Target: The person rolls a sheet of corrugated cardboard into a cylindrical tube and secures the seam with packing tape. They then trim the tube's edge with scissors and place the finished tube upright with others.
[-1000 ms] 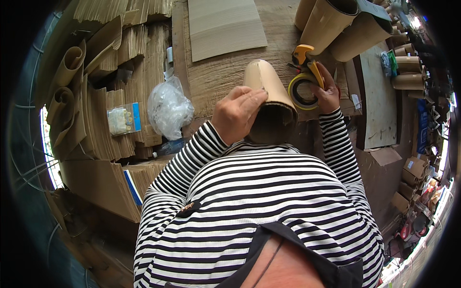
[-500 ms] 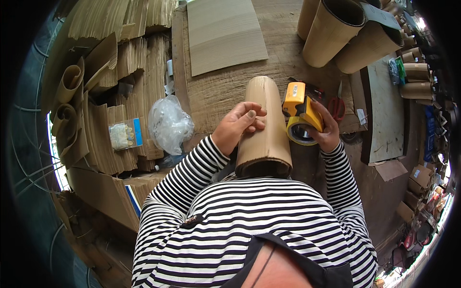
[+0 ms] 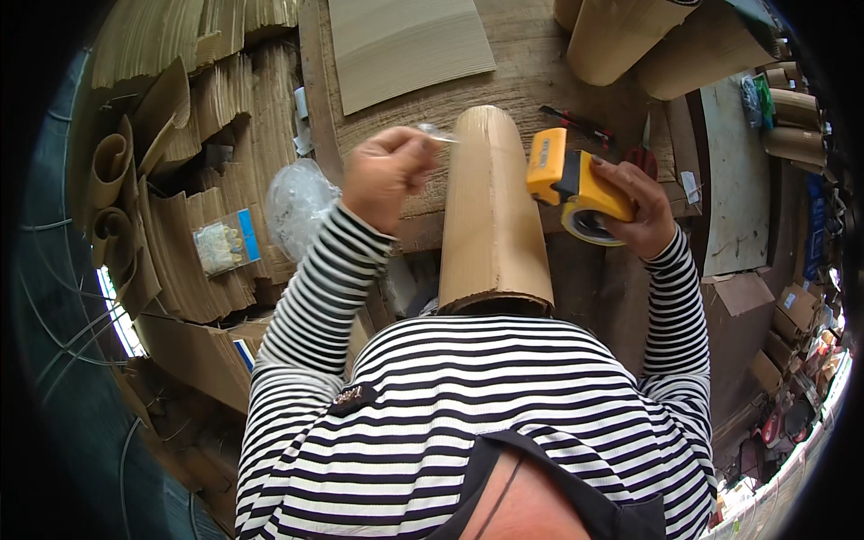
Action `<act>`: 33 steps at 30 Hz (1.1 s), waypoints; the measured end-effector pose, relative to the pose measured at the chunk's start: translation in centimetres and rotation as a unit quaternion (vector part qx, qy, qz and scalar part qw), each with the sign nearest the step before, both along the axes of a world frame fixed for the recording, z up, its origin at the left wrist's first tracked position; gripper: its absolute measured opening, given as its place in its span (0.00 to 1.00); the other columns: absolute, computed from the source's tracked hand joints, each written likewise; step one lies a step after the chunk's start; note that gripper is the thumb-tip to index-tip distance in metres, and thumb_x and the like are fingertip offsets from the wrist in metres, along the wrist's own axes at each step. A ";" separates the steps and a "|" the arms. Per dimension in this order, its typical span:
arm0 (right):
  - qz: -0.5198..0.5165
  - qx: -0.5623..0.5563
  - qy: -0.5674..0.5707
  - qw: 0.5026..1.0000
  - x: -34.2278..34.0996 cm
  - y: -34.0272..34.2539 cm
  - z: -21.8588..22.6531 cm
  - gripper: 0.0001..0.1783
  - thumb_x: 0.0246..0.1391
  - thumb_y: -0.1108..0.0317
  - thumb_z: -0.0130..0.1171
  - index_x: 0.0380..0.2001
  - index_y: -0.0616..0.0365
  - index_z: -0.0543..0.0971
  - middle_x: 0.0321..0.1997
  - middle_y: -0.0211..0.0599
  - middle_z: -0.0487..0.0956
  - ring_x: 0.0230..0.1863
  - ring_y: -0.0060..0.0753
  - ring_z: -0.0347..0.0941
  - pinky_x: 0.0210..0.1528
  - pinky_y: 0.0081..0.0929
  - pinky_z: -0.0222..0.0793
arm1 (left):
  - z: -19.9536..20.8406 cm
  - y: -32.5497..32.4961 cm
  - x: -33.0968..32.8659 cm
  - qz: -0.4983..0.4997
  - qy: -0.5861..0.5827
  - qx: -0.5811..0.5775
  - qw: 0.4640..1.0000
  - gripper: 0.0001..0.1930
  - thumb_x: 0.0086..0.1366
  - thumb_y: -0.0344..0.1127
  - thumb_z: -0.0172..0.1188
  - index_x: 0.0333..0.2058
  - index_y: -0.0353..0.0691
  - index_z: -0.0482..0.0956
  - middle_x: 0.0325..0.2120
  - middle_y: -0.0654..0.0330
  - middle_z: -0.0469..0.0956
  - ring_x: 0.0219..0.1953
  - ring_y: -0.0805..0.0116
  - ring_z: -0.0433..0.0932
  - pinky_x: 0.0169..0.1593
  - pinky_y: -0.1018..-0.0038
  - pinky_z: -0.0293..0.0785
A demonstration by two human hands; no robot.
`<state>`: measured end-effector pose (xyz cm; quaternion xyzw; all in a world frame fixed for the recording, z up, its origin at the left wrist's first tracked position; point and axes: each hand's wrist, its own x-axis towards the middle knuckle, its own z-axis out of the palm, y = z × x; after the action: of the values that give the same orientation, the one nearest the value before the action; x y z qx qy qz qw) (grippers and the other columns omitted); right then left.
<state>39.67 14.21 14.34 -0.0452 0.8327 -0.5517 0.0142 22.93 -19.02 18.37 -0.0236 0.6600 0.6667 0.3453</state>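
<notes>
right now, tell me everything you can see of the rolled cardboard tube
The cardboard tube is brown corrugated board rolled into a cylinder, its seam running lengthwise. It stands between the left hand and right hand, its near end against the striped shirt. The left hand pulls clear tape toward its top.

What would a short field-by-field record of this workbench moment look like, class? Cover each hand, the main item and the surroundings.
left hand: raised, pinching the end of a clear tape strip
right hand: gripping a yellow tape dispenser
main item: rolled corrugated cardboard tube, between the hands
surface: wooden workbench
nearby: flat cardboard sheet, clear plastic bag, stacked cardboard at left
</notes>
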 end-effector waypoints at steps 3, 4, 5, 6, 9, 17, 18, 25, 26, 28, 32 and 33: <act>-0.006 -0.105 -0.039 0.994 -0.2 0.5 -2.0 0.37 0.43 0.81 0.69 0.61 0.65 0.75 0.57 0.46 0.79 0.58 0.37 0.77 0.62 0.29 0.70 | -0.5 -4.0 -1.9 0.015 -0.037 -0.026 0.999 0.08 0.74 0.37 0.60 0.38 0.38 0.81 0.25 0.67 0.76 0.24 0.82 0.68 0.26 0.83 0.63; 0.017 -0.127 -0.078 0.989 -0.5 0.5 -1.8 0.37 0.44 0.82 0.68 0.62 0.65 0.75 0.66 0.47 0.75 0.65 0.36 0.73 0.68 0.30 0.65 | -0.5 -4.6 -1.6 0.028 -0.052 -0.023 0.998 0.09 0.72 0.38 0.62 0.37 0.39 0.81 0.24 0.68 0.76 0.23 0.82 0.67 0.26 0.83 0.63; 0.023 -0.141 -0.096 0.985 -0.7 0.3 -1.5 0.37 0.44 0.82 0.68 0.62 0.65 0.75 0.66 0.46 0.75 0.65 0.36 0.73 0.68 0.30 0.65 | -0.6 -5.2 -1.4 0.041 -0.067 -0.020 0.997 0.10 0.71 0.39 0.65 0.35 0.40 0.80 0.24 0.68 0.75 0.22 0.82 0.66 0.25 0.82 0.62; 0.034 -0.154 -0.114 0.981 -1.0 0.0 -1.3 0.38 0.44 0.82 0.68 0.63 0.65 0.74 0.67 0.46 0.75 0.65 0.36 0.73 0.69 0.29 0.65 | -0.7 -5.9 -0.9 0.053 -0.061 -0.041 0.996 0.11 0.69 0.41 0.68 0.33 0.41 0.79 0.23 0.69 0.75 0.21 0.82 0.66 0.24 0.82 0.62; 0.060 -0.186 -0.157 0.968 -1.4 -0.8 -0.7 0.37 0.45 0.83 0.66 0.63 0.65 0.74 0.67 0.44 0.74 0.65 0.35 0.72 0.69 0.29 0.65 | -1.8 -6.8 1.3 0.064 -0.012 -0.144 0.987 0.14 0.65 0.44 0.72 0.30 0.43 0.79 0.21 0.69 0.74 0.19 0.82 0.66 0.24 0.82 0.65; 0.066 -0.204 -0.206 0.955 0.5 -1.7 -1.2 0.42 0.45 0.84 0.66 0.67 0.64 0.70 0.72 0.45 0.69 0.72 0.38 0.65 0.76 0.33 0.56 | -10.5 -6.7 10.0 0.040 -0.353 -0.069 0.932 0.09 0.70 0.36 0.64 0.31 0.39 0.77 0.21 0.68 0.75 0.18 0.81 0.67 0.25 0.83 0.69; 0.063 -0.204 -0.197 0.957 0.5 -1.9 -1.4 0.41 0.45 0.84 0.65 0.67 0.64 0.70 0.72 0.45 0.69 0.72 0.38 0.65 0.76 0.33 0.56 | -13.2 -8.4 9.8 -0.010 -0.378 0.013 0.926 0.09 0.71 0.35 0.62 0.36 0.35 0.80 0.26 0.62 0.80 0.24 0.76 0.75 0.30 0.79 0.76; 0.084 -0.142 -0.192 0.967 -2.7 -3.6 0.6 0.38 0.47 0.82 0.63 0.66 0.62 0.73 0.65 0.42 0.76 0.63 0.31 0.72 0.67 0.27 0.66 | -17.0 -8.1 12.8 -0.031 -0.307 -0.019 0.951 0.23 0.78 0.38 0.51 0.66 0.34 0.67 0.61 0.57 0.75 0.57 0.70 0.76 0.61 0.75 0.73; 0.104 -0.102 -0.175 0.974 -3.5 -3.5 1.0 0.37 0.48 0.82 0.62 0.66 0.61 0.73 0.63 0.41 0.78 0.61 0.27 0.73 0.65 0.26 0.67 | -17.0 -8.7 12.6 -0.041 -0.253 -0.038 0.966 0.23 0.79 0.37 0.50 0.67 0.34 0.66 0.63 0.57 0.73 0.60 0.70 0.74 0.64 0.75 0.71; 0.105 -0.113 -0.217 0.964 -4.4 -3.7 1.8 0.38 0.48 0.82 0.61 0.66 0.60 0.73 0.62 0.40 0.79 0.57 0.23 0.74 0.62 0.24 0.70 | -10.0 -10.0 9.2 -0.170 -0.081 -0.062 0.980 0.25 0.77 0.38 0.52 0.68 0.34 0.65 0.65 0.55 0.70 0.64 0.66 0.70 0.67 0.71 0.67; 0.170 -0.031 -0.230 0.958 -8.0 -5.0 3.4 0.37 0.47 0.82 0.63 0.65 0.60 0.74 0.62 0.40 0.79 0.57 0.27 0.75 0.64 0.25 0.70 | 2.4 -8.9 6.2 -0.389 0.316 -0.192 0.844 0.38 0.67 0.52 0.61 0.67 0.31 0.65 0.64 0.45 0.70 0.66 0.51 0.69 0.70 0.62 0.64; 0.184 0.012 -0.253 0.950 -8.9 -5.5 4.1 0.37 0.46 0.83 0.64 0.64 0.61 0.74 0.64 0.41 0.78 0.62 0.31 0.74 0.70 0.28 0.65 | 4.3 -7.4 6.6 -0.411 0.373 -0.256 0.791 0.43 0.63 0.56 0.65 0.66 0.30 0.65 0.64 0.38 0.68 0.67 0.44 0.67 0.70 0.59 0.63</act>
<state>30.74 8.67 18.46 -0.0566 0.7855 -0.5226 0.3265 29.48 -26.38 22.63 0.4129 0.8315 0.2255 0.2954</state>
